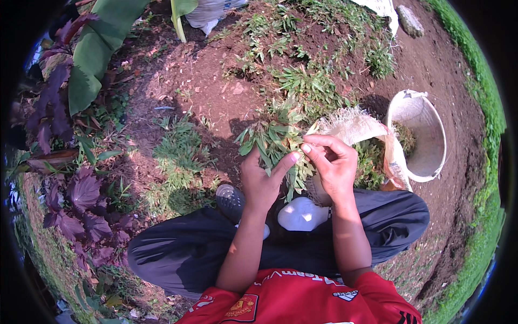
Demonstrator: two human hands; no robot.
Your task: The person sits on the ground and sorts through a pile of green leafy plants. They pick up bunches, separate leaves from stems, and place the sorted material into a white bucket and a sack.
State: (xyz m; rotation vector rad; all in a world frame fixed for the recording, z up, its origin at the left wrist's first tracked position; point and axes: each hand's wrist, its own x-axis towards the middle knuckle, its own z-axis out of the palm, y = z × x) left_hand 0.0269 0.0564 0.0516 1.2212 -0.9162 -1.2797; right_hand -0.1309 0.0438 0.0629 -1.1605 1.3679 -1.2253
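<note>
A leafy bunch of green plants [270, 137] is held up in front of me, above the soil. My left hand [261, 175] is closed round its lower left side, thumb pointing inward. At the bunch's right edge my right hand [333, 162] pinches with thumb and forefinger, apparently on a leaf or stem; the exact piece is too small to make out. More of the same low plants [310, 86] lie loose on the ground just beyond the bunch.
A whitish bucket [418, 171] lies tipped at the right, some dry plant matter inside. Next to it is a frayed woven sack [353, 127]. Purple-leaved plants [86, 194] and a broad banana leaf [100, 48] stand on the left. A stone [410, 21] rests at the far right.
</note>
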